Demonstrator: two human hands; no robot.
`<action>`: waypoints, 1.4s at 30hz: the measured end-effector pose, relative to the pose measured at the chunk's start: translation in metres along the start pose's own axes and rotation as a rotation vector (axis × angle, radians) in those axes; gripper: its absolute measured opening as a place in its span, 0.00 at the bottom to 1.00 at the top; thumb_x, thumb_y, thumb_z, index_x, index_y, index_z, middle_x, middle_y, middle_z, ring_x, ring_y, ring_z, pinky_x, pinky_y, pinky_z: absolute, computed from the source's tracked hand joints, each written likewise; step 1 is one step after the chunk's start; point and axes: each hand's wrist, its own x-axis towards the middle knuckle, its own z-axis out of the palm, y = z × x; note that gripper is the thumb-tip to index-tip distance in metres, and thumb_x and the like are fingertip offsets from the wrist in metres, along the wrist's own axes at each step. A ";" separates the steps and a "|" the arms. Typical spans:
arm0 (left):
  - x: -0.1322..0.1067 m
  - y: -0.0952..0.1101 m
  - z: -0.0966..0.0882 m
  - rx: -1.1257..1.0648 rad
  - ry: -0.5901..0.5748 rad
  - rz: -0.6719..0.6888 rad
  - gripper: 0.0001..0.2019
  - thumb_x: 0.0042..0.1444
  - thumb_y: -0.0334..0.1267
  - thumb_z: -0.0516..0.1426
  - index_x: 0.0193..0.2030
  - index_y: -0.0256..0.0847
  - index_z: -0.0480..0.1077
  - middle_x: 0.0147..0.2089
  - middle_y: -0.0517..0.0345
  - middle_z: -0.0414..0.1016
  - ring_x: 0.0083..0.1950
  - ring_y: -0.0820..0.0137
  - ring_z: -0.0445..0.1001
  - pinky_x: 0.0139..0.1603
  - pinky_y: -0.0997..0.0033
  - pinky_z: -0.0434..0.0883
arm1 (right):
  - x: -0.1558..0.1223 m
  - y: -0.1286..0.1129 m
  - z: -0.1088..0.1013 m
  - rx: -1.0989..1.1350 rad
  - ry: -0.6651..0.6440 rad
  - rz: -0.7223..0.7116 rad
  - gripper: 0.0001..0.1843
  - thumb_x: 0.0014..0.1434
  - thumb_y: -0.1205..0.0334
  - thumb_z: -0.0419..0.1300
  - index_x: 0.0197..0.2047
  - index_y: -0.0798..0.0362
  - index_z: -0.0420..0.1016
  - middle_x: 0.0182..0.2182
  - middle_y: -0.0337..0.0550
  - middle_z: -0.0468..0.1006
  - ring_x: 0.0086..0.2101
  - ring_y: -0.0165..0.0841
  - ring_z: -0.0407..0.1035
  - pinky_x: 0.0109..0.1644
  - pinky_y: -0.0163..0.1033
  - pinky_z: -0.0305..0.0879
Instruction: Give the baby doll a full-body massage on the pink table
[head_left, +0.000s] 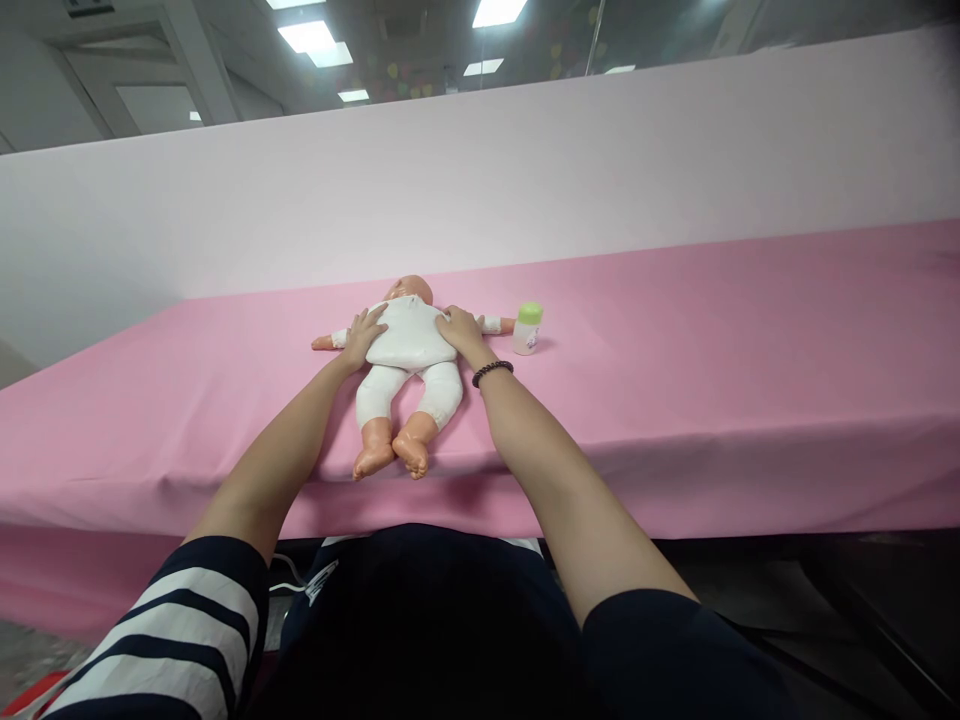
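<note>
My left hand (366, 336) and my right hand (461, 332) rest open, not gripping, on either side of the torso of a baby doll (410, 338) lying on its back on a pink tablecloth (675, 400); a green-capped bottle (528, 328) stands just beside the doll's outstretched arm.

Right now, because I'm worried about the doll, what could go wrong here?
The baby doll has its feet close to the edge of the pink-covered table, so a pull could send it over. The right hand is near the upright green-capped bottle, which might get knocked over.
</note>
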 end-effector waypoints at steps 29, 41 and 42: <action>0.012 -0.029 0.002 0.042 0.037 0.110 0.28 0.70 0.47 0.52 0.76 0.52 0.64 0.79 0.56 0.61 0.82 0.52 0.49 0.83 0.38 0.41 | -0.001 -0.001 -0.003 -0.048 -0.034 -0.006 0.22 0.70 0.56 0.49 0.60 0.54 0.76 0.58 0.56 0.81 0.62 0.51 0.72 0.76 0.69 0.43; 0.015 -0.034 0.003 0.069 0.043 0.157 0.27 0.70 0.46 0.51 0.74 0.53 0.66 0.78 0.57 0.63 0.82 0.53 0.52 0.83 0.42 0.45 | -0.002 -0.002 -0.004 -0.043 -0.038 -0.006 0.22 0.70 0.57 0.49 0.61 0.53 0.75 0.59 0.55 0.81 0.63 0.51 0.71 0.76 0.69 0.42; 0.015 -0.035 0.003 0.072 0.045 0.160 0.27 0.70 0.46 0.52 0.74 0.53 0.66 0.77 0.57 0.64 0.81 0.53 0.53 0.83 0.42 0.46 | -0.003 -0.002 -0.005 -0.043 -0.041 -0.004 0.22 0.70 0.58 0.49 0.61 0.54 0.75 0.59 0.55 0.81 0.63 0.51 0.71 0.76 0.69 0.42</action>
